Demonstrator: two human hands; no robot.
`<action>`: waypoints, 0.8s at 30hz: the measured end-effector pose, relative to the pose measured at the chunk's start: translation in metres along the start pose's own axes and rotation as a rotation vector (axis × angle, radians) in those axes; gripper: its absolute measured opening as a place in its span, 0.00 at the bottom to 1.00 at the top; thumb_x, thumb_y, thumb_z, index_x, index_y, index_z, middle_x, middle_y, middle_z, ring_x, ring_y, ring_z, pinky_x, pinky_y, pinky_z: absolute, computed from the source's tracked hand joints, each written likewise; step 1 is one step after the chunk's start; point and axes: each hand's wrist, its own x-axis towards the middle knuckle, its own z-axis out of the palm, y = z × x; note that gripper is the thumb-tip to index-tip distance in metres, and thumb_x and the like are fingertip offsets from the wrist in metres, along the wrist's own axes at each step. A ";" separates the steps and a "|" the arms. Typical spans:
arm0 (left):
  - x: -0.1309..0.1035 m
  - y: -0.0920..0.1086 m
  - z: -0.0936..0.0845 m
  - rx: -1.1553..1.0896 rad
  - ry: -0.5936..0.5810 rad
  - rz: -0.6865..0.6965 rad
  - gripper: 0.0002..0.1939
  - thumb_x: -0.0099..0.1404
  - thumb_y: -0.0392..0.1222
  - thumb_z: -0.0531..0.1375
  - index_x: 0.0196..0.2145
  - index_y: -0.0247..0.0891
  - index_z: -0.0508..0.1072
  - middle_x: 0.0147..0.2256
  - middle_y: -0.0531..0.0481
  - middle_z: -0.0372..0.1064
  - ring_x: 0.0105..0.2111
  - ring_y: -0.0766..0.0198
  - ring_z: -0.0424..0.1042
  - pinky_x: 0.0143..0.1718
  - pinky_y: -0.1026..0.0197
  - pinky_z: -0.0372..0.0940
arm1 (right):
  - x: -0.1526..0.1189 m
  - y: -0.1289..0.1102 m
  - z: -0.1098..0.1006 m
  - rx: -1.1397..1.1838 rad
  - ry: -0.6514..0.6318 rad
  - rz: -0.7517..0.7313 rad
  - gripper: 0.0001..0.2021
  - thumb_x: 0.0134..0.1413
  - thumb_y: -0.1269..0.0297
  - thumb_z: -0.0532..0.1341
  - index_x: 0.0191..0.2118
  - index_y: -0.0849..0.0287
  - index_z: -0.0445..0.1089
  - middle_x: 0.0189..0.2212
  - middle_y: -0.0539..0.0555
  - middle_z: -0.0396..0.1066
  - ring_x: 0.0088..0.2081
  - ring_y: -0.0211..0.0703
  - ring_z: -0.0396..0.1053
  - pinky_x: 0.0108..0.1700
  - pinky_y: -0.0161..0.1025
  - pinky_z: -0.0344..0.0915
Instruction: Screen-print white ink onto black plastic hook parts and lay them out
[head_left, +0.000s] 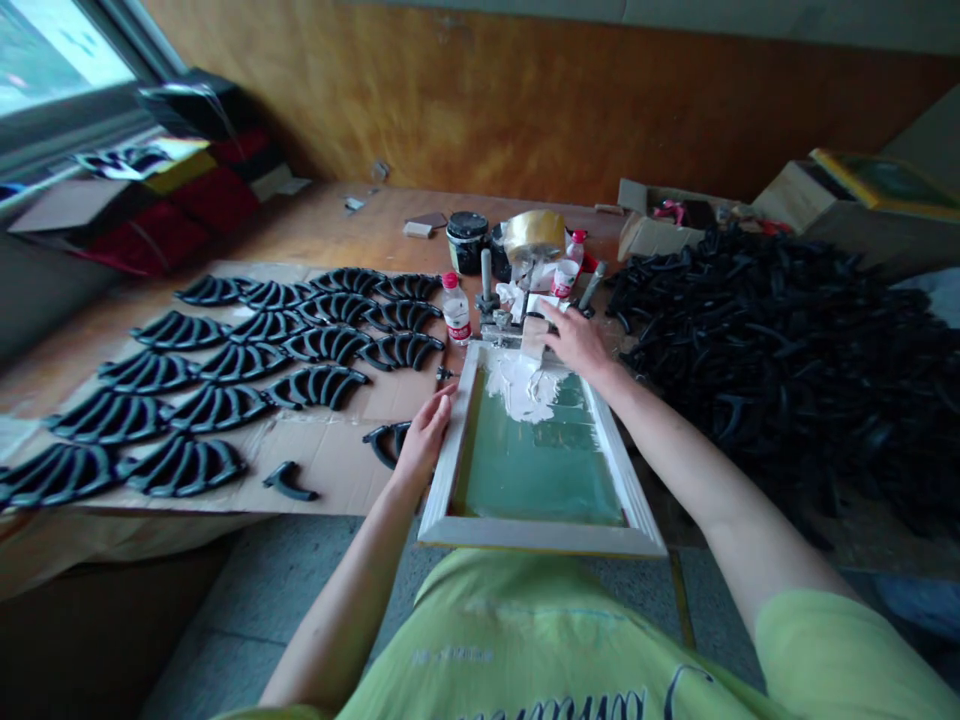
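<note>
A screen printing frame (544,535) with white rails and green mesh sits in front of me, tilted slightly, held by a metal hinge clamp (502,325) at its far end. White ink (523,390) is smeared across the far part of the mesh. My right hand (581,340) is closed on a pale squeegee (534,340) at the inked end. Against the left rail is my left hand (427,430), its fingers closed at the frame's edge and partly hidden. A black curved plastic piece (384,440) lies just left of that wrist.
Rows of black curved pieces (217,415) cover cardboard on the left, with one loose piece (289,482) nearer me. A large black heap (780,340) fills the right. Behind the frame stand a red-capped bottle (456,312), a dark tub (466,240) and a tape roll (534,235).
</note>
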 end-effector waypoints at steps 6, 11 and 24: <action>0.028 0.064 0.018 -0.267 0.010 0.223 0.25 0.64 0.60 0.53 0.46 0.37 0.73 0.37 0.47 0.73 0.35 0.63 0.72 0.34 0.63 0.67 | -0.038 0.081 -0.001 0.071 0.111 0.484 0.13 0.59 0.65 0.53 0.46 0.61 0.70 0.34 0.58 0.74 0.36 0.49 0.70 0.41 0.43 0.64; 0.043 0.058 0.035 -0.384 0.111 0.191 0.27 0.63 0.62 0.52 0.50 0.40 0.67 0.36 0.47 0.73 0.33 0.64 0.73 0.30 0.65 0.67 | -0.100 0.055 0.051 0.161 -0.188 0.183 0.14 0.54 0.59 0.61 0.46 0.57 0.70 0.38 0.56 0.74 0.40 0.48 0.69 0.45 0.42 0.63; -0.029 -0.060 0.029 -0.264 -0.074 -0.350 0.27 0.56 0.66 0.58 0.38 0.37 0.67 0.31 0.46 0.74 0.29 0.60 0.74 0.27 0.62 0.67 | -0.147 -0.023 0.045 0.224 -0.163 -0.289 0.12 0.62 0.66 0.55 0.48 0.55 0.71 0.42 0.56 0.72 0.47 0.46 0.65 0.52 0.44 0.61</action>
